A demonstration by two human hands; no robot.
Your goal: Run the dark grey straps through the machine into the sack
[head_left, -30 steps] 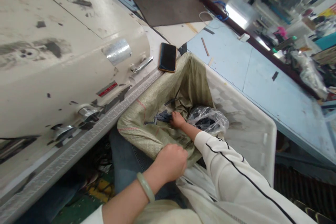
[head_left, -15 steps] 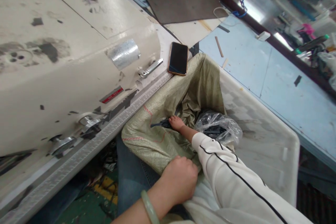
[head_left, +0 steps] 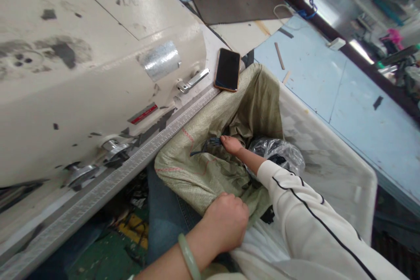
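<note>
My left hand [head_left: 226, 221], with a pale green bangle at its wrist, is closed on the near edge of a woven olive sack [head_left: 183, 170]. Inside the sack's mouth, my right hand [head_left: 232, 144] grips a bundle of thin dark strips [head_left: 210, 143] whose ends stick out to the left. A clear plastic bag [head_left: 288, 155] with dark pieces in it lies just right of my right wrist. The sack sits in a whitish plastic bin [head_left: 344, 153].
A cream machine [head_left: 98, 74] with metal knobs and a ruler edge [head_left: 131, 166] fills the left. A phone [head_left: 227, 70] lies beyond the sack. Behind are a blue table [head_left: 315, 70] with small strips and a brown sheet [head_left: 232, 0].
My right hand has moved slightly up and right with the strips, and its forearm has shifted right. My left hand keeps its hold. The whole view has shifted a little.
</note>
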